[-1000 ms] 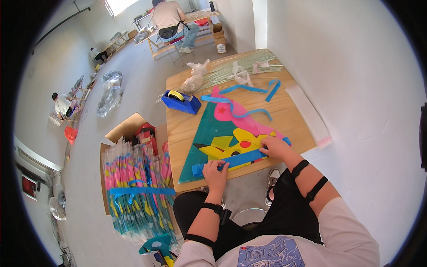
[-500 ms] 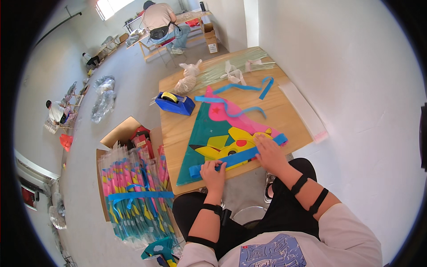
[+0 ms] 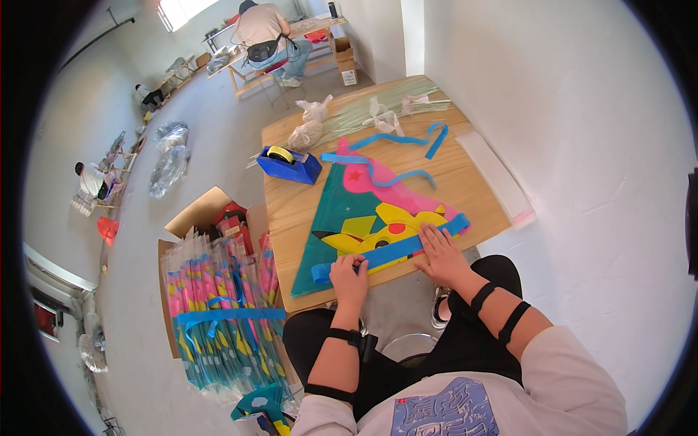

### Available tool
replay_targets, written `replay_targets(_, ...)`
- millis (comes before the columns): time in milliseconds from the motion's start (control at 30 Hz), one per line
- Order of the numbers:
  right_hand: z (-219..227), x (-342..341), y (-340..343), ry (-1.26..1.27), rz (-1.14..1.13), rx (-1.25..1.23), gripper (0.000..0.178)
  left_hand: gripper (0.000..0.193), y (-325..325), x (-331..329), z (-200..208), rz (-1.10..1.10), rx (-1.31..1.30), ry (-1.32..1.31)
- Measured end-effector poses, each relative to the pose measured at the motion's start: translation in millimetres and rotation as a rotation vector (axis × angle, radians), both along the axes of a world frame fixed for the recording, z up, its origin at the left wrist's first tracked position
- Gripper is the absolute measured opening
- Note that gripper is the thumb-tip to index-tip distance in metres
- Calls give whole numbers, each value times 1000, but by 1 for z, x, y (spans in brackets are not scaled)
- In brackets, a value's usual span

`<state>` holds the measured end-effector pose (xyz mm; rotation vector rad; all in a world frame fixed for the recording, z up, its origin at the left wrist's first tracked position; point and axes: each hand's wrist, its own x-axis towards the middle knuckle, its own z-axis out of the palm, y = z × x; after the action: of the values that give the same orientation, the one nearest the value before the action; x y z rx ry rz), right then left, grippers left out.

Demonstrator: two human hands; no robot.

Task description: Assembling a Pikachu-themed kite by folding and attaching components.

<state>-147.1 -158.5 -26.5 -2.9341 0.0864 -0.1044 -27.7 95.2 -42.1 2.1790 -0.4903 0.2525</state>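
Wooden tabletop [image 3: 465, 178], tape dispenser [image 3: 294, 171], ribbon [image 3: 356, 159] across sheet [image 3: 325, 218]

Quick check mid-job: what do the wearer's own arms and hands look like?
The left hand and right hand are ungloved. Both short sleeves are pale greyish-beige. The left arm wears two black straps, the one nearer the wrist carrying a small black block; the right arm also wears two black straps. I can't make out any cables.
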Motion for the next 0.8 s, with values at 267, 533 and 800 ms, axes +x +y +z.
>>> replay_targets(267,-5,-2,-3,-23,-12,-9,86,38,86,45,59,305,201,252)
replay_targets(533,-3,-1,-1,-15,-21,-14,87,58,115,53,27,314,393,445)
replay_targets(800,-1,0,-5,2,-30,50,77,34,113,41,18,310,326,400)
